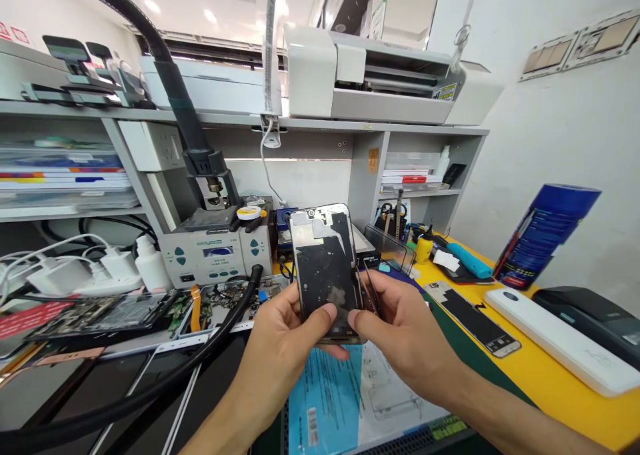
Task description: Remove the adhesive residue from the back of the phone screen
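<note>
An opened phone screen assembly with its dark inner side facing me is held upright above the bench in both hands. My left hand grips its lower left edge, thumb pressed on the inner face. My right hand grips the lower right edge, thumb on the face too, and keeps a pair of thin black tweezers tucked along the fingers beside the assembly. Below the hands lies a blue and white printed sheet.
A grey rework station with a thick black hose stands at back left; another hose crosses the bench. Dismantled phone parts lie left. Right, on the yellow table: a dark phone panel, white bar, blue box.
</note>
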`<state>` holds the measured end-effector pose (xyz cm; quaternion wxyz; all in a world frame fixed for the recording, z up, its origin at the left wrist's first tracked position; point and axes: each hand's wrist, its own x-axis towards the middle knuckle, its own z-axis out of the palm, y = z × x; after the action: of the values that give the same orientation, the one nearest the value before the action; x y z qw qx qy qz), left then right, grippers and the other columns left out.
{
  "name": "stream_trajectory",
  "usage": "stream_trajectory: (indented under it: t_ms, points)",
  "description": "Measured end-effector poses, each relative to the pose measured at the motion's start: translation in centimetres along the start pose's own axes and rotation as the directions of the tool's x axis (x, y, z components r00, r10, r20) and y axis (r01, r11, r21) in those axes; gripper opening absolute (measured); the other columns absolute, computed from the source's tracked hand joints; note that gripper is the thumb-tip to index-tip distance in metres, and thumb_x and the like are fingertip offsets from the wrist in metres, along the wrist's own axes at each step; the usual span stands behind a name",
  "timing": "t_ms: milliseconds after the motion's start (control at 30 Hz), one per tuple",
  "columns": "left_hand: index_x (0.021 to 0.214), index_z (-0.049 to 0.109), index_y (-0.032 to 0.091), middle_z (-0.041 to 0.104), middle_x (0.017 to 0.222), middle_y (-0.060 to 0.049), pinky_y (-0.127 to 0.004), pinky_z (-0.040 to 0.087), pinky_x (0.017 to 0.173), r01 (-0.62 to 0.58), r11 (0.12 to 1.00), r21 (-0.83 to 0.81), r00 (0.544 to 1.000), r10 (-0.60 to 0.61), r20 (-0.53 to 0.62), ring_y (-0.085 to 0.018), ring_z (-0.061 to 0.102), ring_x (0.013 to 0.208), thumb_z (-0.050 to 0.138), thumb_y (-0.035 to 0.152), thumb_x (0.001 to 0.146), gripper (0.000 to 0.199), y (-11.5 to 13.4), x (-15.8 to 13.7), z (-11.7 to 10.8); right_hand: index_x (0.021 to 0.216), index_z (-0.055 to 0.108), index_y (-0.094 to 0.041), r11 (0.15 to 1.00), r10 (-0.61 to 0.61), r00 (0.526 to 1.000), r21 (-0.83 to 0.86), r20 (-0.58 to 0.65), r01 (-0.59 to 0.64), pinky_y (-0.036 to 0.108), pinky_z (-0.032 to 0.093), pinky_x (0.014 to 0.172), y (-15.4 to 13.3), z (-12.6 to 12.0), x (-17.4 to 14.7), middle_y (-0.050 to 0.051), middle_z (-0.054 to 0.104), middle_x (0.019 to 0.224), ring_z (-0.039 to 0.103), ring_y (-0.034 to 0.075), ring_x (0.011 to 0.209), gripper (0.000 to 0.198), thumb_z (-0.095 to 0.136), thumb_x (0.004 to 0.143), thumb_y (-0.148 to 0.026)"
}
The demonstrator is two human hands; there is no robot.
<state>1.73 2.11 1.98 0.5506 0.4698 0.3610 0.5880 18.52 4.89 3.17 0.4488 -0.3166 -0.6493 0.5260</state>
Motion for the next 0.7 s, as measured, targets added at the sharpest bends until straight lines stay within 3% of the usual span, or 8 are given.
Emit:
stream_trajectory:
  t_ms: [700]
  points:
    - [0.099, 0.077, 0.016, 0.079, 0.093, -0.007, -0.033, 0.067, 0.06, -0.002, 1.0, 0.019, 1.0, 0.002, 0.004, -0.02, 0.072, 0.072, 0.089, 0.041, 0.084, 0.032, 0.21, -0.12, 0.03, 0.084, 0.063, -0.019, 0.999, -0.001, 1.0, 0.045, -0.002, 0.001, 0.028, 0.038, 0.062, 0.04, -0.08, 0.32, -0.003, 0.056, 0.076, 0.046, 0.014, 0.069, 0.007, 0.068, 0.081, -0.023]
